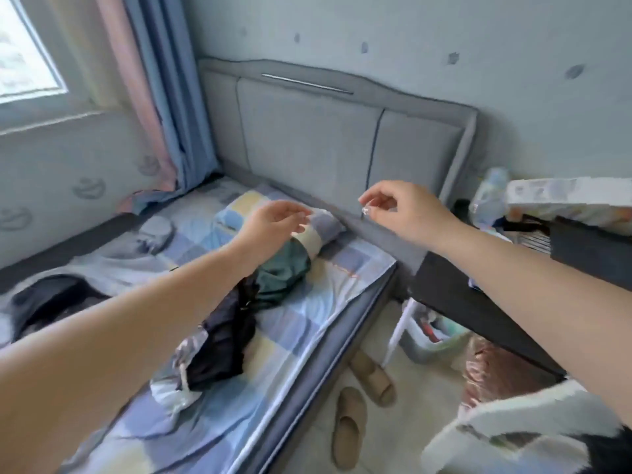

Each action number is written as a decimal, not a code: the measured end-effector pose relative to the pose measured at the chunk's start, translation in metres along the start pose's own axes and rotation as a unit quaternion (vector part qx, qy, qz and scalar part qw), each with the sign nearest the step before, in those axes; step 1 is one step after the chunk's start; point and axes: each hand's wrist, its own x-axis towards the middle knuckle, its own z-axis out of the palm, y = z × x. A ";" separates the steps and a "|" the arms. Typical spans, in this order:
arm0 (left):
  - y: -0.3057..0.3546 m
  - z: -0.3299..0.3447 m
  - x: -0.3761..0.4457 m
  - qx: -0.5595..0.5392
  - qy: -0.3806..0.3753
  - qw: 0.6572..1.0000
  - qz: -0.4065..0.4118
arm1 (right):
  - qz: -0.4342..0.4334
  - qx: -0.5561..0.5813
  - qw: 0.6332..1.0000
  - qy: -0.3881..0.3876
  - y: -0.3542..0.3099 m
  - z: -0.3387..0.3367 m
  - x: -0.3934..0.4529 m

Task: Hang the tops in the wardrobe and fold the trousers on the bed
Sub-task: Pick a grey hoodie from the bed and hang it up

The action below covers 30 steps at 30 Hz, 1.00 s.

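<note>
Both my arms reach out over the bed (pixel 301 323). My left hand (pixel 273 220) hovers above the pillow end with loosely curled fingers and holds nothing. My right hand (pixel 407 210) hangs in the air near the headboard, fingers relaxed and bent down, also empty. Below my left hand a green garment (pixel 284 275) lies bunched on the checked sheet. A dark navy garment (pixel 222 340) lies crumpled beside it, toward me. Another black garment (pixel 48 302) lies on the left side of the bed. No wardrobe is in view.
A padded grey headboard (pixel 307 142) stands against the wall. A dark table (pixel 478 302) is at the right of the bed, with a bottle (pixel 489 196) and a box on it. Two beige slippers (pixel 359 398) lie on the floor. Blue curtains (pixel 160 90) hang at the left.
</note>
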 end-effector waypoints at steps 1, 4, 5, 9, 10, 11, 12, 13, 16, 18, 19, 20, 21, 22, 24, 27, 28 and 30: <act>-0.020 -0.042 -0.009 0.010 0.036 0.999 -0.029 | -0.016 0.014 0.999 -0.038 -0.019 0.040 0.022; -0.068 -0.129 -0.032 0.012 0.125 0.988 -0.091 | -0.042 0.044 0.991 -0.117 -0.062 0.122 0.061; -0.079 -0.153 -0.042 0.012 0.154 0.982 -0.112 | -0.059 0.048 0.988 -0.135 -0.074 0.146 0.072; -0.126 -0.233 -0.090 0.010 0.256 0.951 -0.172 | -0.103 0.055 0.968 -0.222 -0.122 0.234 0.106; -0.137 -0.248 -0.102 0.003 0.280 0.943 -0.181 | -0.113 0.055 0.962 -0.242 -0.133 0.252 0.111; -0.149 -0.266 -0.116 0.001 0.308 0.931 -0.194 | -0.126 0.055 0.953 -0.270 -0.145 0.276 0.117; -0.159 -0.276 -0.127 -0.001 0.326 0.923 -0.204 | -0.131 0.054 0.946 -0.292 -0.153 0.294 0.120; -0.169 -0.287 -0.137 -0.003 0.346 0.912 -0.218 | -0.140 0.054 0.938 -0.312 -0.160 0.312 0.123; -0.202 -0.308 -0.163 -0.023 0.407 0.876 -0.259 | -0.151 0.057 0.917 -0.366 -0.175 0.367 0.135; -0.223 -0.315 -0.172 -0.029 0.434 0.854 -0.287 | -0.156 0.048 0.903 -0.397 -0.180 0.403 0.145; -0.233 -0.318 -0.175 -0.033 0.445 0.844 -0.298 | -0.153 0.044 0.899 -0.409 -0.181 0.419 0.151; -0.247 -0.322 -0.179 -0.039 0.458 0.832 -0.312 | -0.148 0.042 0.893 -0.423 -0.184 0.440 0.156; -0.257 -0.324 -0.182 -0.048 0.466 0.822 -0.324 | -0.143 0.039 0.888 -0.436 -0.185 0.455 0.159; -0.266 -0.324 -0.186 -0.056 0.473 0.813 -0.336 | -0.139 0.035 0.883 -0.447 -0.186 0.468 0.160; -0.290 -0.328 -0.197 -0.071 0.489 0.792 -0.359 | -0.145 0.023 0.868 -0.475 -0.192 0.501 0.160; -0.324 -0.333 -0.213 -0.084 0.511 0.765 -0.382 | -0.155 0.009 0.846 -0.511 -0.203 0.546 0.152; -0.337 -0.335 -0.218 -0.085 0.517 0.758 -0.389 | -0.160 0.003 0.838 -0.522 -0.206 0.560 0.147; -0.367 -0.340 -0.227 -0.072 0.512 0.752 -0.410 | -0.169 -0.009 0.825 -0.538 -0.212 0.595 0.137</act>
